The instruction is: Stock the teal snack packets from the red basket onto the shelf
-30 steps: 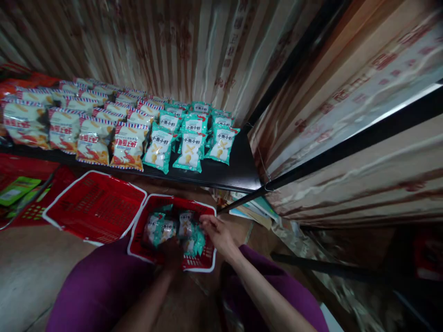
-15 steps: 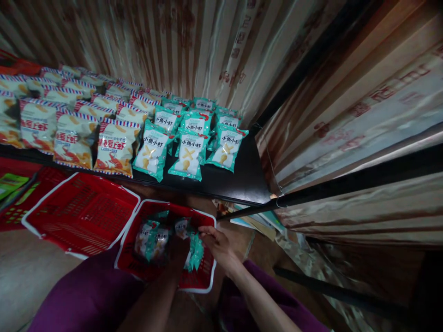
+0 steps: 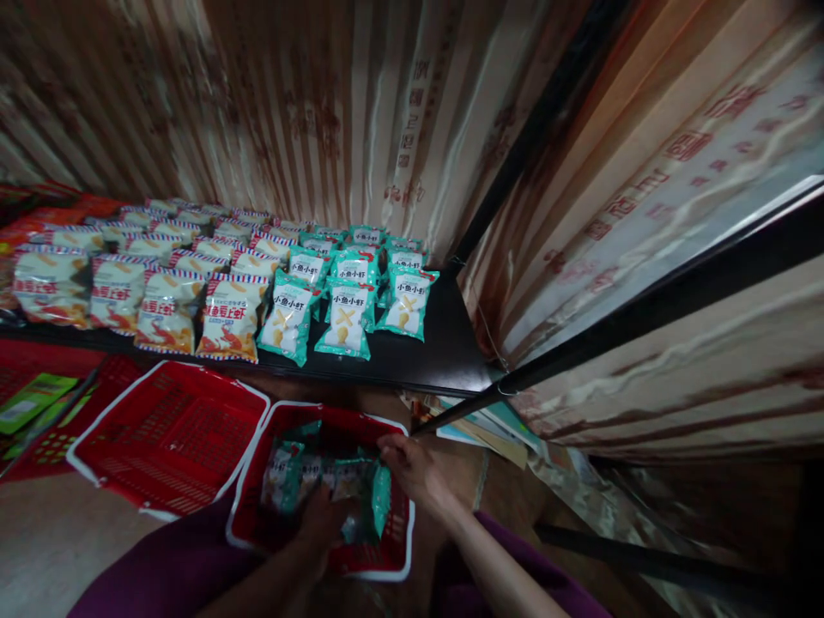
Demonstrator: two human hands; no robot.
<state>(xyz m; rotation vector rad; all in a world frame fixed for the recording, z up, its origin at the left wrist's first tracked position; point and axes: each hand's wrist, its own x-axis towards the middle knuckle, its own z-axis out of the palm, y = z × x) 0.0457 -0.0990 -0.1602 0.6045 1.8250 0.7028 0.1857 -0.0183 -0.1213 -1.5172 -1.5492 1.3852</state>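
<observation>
My left hand (image 3: 324,518) reaches down into a red basket (image 3: 404,558) with a white rim, among teal-and-white snack bags (image 3: 281,476). Its fingers are dark and blurred, so their hold cannot be made out. By the basket's right wall, my right hand (image 3: 412,468) has its fingers curled closed at the upper end of a teal snack bag (image 3: 381,502) that stands on edge. Another snack bag (image 3: 353,477) leans between the two hands.
On a black shelf (image 3: 444,343), rows of teal snack bags (image 3: 348,318) stand beside cream-and-orange snack bags (image 3: 232,318). An adjoining red basket (image 3: 173,429) lies to the left, with green packets (image 3: 35,403) beyond it. Curtains (image 3: 289,112) and a black pole (image 3: 644,318) bound the space.
The view has shifted, so shelf and baskets appear lower. In the basket, a bag between my hands now lies more openly in sight, and my left hand has shifted slightly leftward among the bags.
</observation>
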